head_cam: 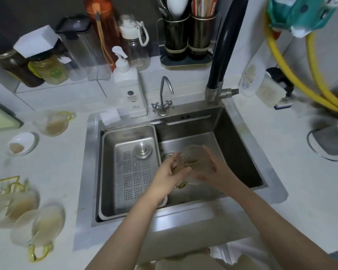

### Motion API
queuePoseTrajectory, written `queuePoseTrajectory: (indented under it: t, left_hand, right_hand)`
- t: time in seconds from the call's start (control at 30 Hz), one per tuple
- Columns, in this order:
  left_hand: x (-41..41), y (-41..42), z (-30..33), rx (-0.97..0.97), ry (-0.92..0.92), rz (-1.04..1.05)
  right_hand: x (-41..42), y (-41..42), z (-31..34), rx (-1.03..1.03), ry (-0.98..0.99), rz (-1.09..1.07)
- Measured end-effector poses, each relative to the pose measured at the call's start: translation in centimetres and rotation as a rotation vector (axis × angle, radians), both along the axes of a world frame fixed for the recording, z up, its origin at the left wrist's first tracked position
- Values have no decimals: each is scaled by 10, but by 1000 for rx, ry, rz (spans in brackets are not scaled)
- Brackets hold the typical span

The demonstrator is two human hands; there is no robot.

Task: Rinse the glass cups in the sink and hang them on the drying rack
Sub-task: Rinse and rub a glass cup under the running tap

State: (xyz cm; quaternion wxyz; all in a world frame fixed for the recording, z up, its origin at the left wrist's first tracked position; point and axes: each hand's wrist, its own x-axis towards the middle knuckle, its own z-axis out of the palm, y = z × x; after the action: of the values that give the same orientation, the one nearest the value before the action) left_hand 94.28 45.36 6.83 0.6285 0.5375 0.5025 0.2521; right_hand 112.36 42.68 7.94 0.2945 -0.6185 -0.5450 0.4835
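Steel sink [240,145] is where we're holding a clear ribbed glass cup [191,158] w/ brownish dregs, left hand [170,172] & right hand [209,172] both curled round it; prob rinse step, next needing tap water.

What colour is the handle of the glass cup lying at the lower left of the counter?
Yellow. The cup handle shows best in the head view, the only view given.
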Motion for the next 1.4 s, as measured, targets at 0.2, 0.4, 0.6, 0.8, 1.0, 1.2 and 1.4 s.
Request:
queuePoseTrajectory:
  t: [0.2, 0.4, 0.6, 0.8, 1.0, 1.2, 1.4]
  left_hand:
    - [18, 14, -3, -64, -29, 111]
    - [29, 32, -5, -59, 18, 230]
    - [37, 38, 8, 49, 36, 243]
    - [27, 38, 9, 134, -5, 102]
    - [28, 50, 16, 157, 89, 110]
    - [28, 56, 22, 179, 220, 74]
    - [31, 55, 26, 103, 303, 119]
  right_hand:
    - [19, 11, -2, 22, 62, 58]
    - [26, 19, -8, -3, 27, 74]
    - [25, 33, -1, -67, -60, 4]
    - [29, 44, 2, -61, -153, -29]
    - [33, 44, 6, -12, -174, 98]
    - [33, 47, 9, 17, -366, 66]
    - [33, 48, 15, 47, -395, 36]
